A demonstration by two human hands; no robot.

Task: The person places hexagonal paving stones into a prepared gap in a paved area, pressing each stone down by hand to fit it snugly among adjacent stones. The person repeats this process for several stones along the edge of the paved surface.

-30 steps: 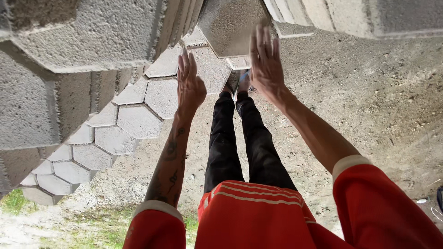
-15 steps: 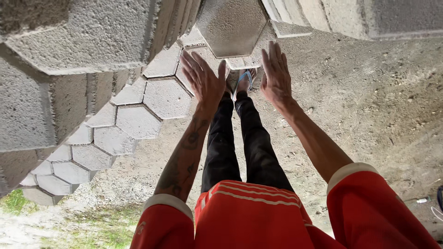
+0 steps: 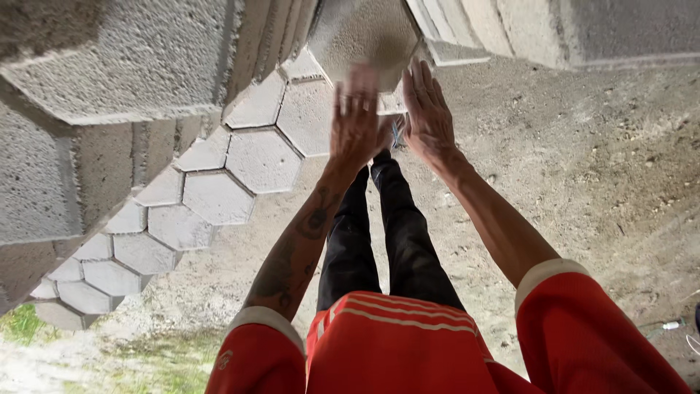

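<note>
Both arms reach out toward the top centre of the frame, where a grey hexagonal concrete paver (image 3: 364, 36) sits just above the fingertips. The left hand (image 3: 356, 124), blurred with motion, has its fingers spread flat and open, its tips at the lower edge of that paver; whether they actually touch it I cannot tell through the blur. The right hand (image 3: 430, 117) is likewise open and flat, fingers together and pointing toward the paver's lower right edge, close beside it and holding nothing. The two hands lie near each other with a narrow gap between them, through which a bit of shoe shows. To the left of the hands, a laid field of hexagonal pavers (image 3: 219, 182) runs in a band from the upper middle down to the lower left of the frame, fitted edge to edge. Large rough concrete blocks (image 3: 117, 66) fill the upper left corner, and more stacked slabs (image 3: 510, 29) line the top right. The right half of the frame is bare sandy ground (image 3: 598, 168). Below the hands run black trousers (image 3: 379, 233), and at the bottom edge a red shirt (image 3: 394, 343) with white-cuffed sleeves. A patch of grass (image 3: 22, 325) shows at the lower left.
</note>
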